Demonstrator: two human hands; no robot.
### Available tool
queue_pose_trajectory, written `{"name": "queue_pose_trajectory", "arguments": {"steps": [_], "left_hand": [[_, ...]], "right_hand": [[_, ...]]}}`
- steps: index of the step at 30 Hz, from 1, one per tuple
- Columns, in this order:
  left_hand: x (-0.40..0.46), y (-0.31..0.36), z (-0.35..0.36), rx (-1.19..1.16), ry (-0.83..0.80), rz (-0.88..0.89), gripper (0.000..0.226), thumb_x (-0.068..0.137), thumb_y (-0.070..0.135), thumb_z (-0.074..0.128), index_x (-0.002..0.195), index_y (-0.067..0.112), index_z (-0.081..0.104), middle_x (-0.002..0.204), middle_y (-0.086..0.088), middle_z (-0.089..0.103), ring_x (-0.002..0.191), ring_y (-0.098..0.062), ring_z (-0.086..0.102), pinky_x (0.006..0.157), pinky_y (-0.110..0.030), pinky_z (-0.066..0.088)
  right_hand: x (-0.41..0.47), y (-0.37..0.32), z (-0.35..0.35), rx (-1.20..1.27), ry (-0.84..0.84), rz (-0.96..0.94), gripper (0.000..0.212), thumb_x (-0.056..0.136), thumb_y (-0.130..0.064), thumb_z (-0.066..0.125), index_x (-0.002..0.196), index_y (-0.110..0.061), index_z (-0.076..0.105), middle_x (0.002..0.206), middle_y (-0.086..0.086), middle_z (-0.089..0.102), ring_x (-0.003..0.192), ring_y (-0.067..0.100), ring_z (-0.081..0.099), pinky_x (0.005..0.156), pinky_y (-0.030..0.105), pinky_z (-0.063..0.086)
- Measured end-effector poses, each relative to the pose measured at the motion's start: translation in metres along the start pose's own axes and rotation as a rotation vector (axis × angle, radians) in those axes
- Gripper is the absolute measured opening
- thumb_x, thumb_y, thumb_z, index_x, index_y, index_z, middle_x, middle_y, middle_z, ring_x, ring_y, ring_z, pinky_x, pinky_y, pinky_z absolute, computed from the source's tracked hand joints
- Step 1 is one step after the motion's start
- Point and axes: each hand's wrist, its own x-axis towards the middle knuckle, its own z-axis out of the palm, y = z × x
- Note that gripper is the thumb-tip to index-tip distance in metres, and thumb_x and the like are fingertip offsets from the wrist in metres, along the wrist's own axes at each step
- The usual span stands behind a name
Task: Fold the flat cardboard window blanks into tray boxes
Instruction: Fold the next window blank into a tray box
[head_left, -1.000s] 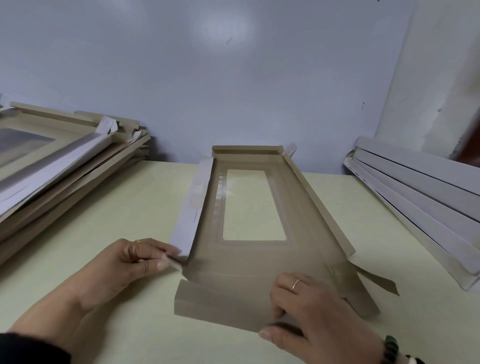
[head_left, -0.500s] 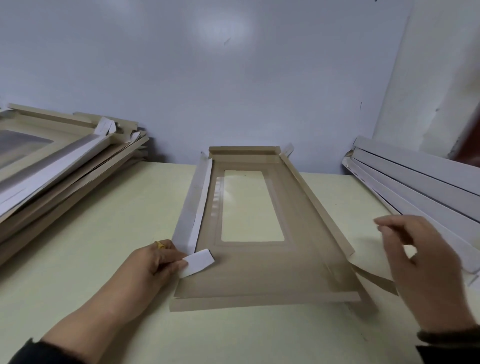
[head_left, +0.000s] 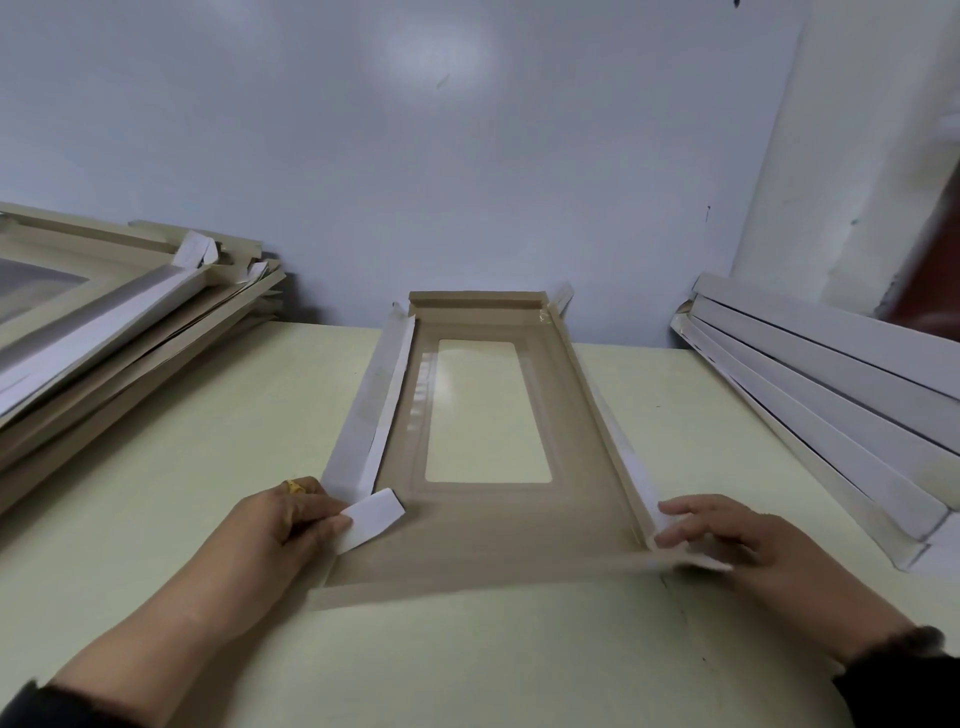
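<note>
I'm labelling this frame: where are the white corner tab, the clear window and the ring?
white corner tab (head_left: 375, 519), head view, middle of its white face
clear window (head_left: 485, 410), head view, centre of the film
ring (head_left: 294, 486), head view, its gold top

Blank: a brown cardboard window blank (head_left: 511, 540) lies lengthwise at the centre of the frame on a pale yellow table (head_left: 208, 415), far end wall raised.
Window: clear rectangular window (head_left: 485, 410) in its upper half.
Left hand (head_left: 280, 525): lower left, pinching a small white corner tab (head_left: 371, 519).
Right hand (head_left: 727, 535): lower right, fingers on the near end of the right side flap (head_left: 623, 457).
Upper left: stack of folded trays (head_left: 104, 322).
Right edge: stack of white flat blanks (head_left: 831, 405).
</note>
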Motion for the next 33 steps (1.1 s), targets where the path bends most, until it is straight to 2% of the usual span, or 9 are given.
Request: {"name": "queue_pose_trajectory", "arguments": {"steps": [2,5,10,13,18,22,26,30,33], "left_hand": [[0.000,0.000,-0.001,0.011,-0.012,-0.014,0.049,0.091,0.006,0.054,0.061,0.042,0.065,0.074,0.017,0.057,0.059,-0.001,0.048,0.053,-0.009,0.033],[0.000,-0.002,-0.001,0.042,-0.007,-0.024,0.050,0.090,-0.002,0.050,0.062,0.037,0.067,0.071,0.018,0.056,0.060,-0.001,0.049,0.053,-0.008,0.035],[0.000,0.000,-0.001,0.030,-0.006,-0.046,0.047,0.090,-0.003,0.049,0.069,0.033,0.070,0.078,0.015,0.058,0.066,0.000,0.052,0.055,-0.008,0.036],[-0.001,0.003,-0.001,0.041,-0.033,-0.016,0.050,0.089,-0.007,0.047,0.073,0.035,0.069,0.081,0.006,0.053,0.067,-0.005,0.049,0.056,-0.010,0.035],[-0.002,0.009,0.004,0.048,-0.039,0.035,0.055,0.083,-0.016,0.044,0.096,0.030,0.071,0.079,0.000,0.049,0.074,-0.008,0.050,0.061,-0.011,0.036],[-0.004,0.008,0.006,-0.020,0.067,0.043,0.034,0.083,-0.009,0.055,0.076,0.023,0.064,0.074,0.005,0.055,0.068,-0.008,0.050,0.059,-0.011,0.035],[-0.010,0.006,0.007,0.003,0.075,0.081,0.037,0.077,-0.019,0.057,0.068,0.017,0.065,0.079,0.010,0.059,0.070,-0.007,0.054,0.063,-0.012,0.038],[-0.019,-0.004,0.002,0.048,0.060,0.167,0.055,0.077,-0.020,0.058,0.095,0.030,0.072,0.106,0.027,0.058,0.089,0.005,0.059,0.073,-0.002,0.040],[-0.023,-0.014,0.000,0.030,-0.004,0.189,0.082,0.078,-0.019,0.052,0.113,0.055,0.057,0.123,0.030,0.049,0.107,0.005,0.055,0.082,-0.007,0.042]], "right_hand": [[0.001,0.003,-0.001,0.007,0.008,0.011,0.054,0.076,0.012,0.065,0.062,-0.040,0.072,0.094,-0.016,0.068,0.086,-0.008,0.060,0.076,0.001,0.039],[0.001,0.004,-0.002,-0.015,-0.005,0.018,0.038,0.084,0.004,0.060,0.083,-0.030,0.075,0.095,-0.024,0.068,0.088,-0.010,0.060,0.074,-0.001,0.038],[0.004,0.010,0.000,-0.011,0.031,0.071,0.019,0.093,-0.007,0.049,0.084,-0.003,0.065,0.084,0.010,0.067,0.082,0.025,0.059,0.070,0.019,0.037],[0.003,0.002,0.010,0.032,0.139,0.005,0.033,0.088,0.003,0.054,0.061,-0.017,0.060,0.064,0.004,0.063,0.059,0.006,0.053,0.057,0.013,0.037],[0.005,-0.009,0.032,-0.119,0.285,-0.164,0.037,0.069,0.010,0.066,0.070,-0.025,0.054,0.067,-0.011,0.060,0.058,0.001,0.051,0.051,0.006,0.034],[0.003,-0.009,0.035,-0.286,0.247,-0.309,0.045,0.066,0.022,0.062,0.070,-0.024,0.062,0.081,-0.014,0.059,0.072,0.000,0.055,0.059,0.008,0.039],[-0.006,-0.001,0.032,-0.309,0.189,-0.387,0.057,0.059,0.032,0.049,0.087,-0.016,0.065,0.085,-0.015,0.058,0.079,0.006,0.057,0.067,0.023,0.045],[-0.016,-0.002,0.026,-0.321,0.045,-0.418,0.063,0.055,0.007,0.047,0.108,-0.026,0.053,0.106,-0.020,0.052,0.099,-0.002,0.052,0.085,0.011,0.041],[-0.017,-0.003,0.029,-0.407,0.047,-0.400,0.057,0.061,-0.005,0.069,0.107,-0.032,0.049,0.106,-0.022,0.049,0.096,-0.007,0.050,0.082,0.002,0.035]]}}
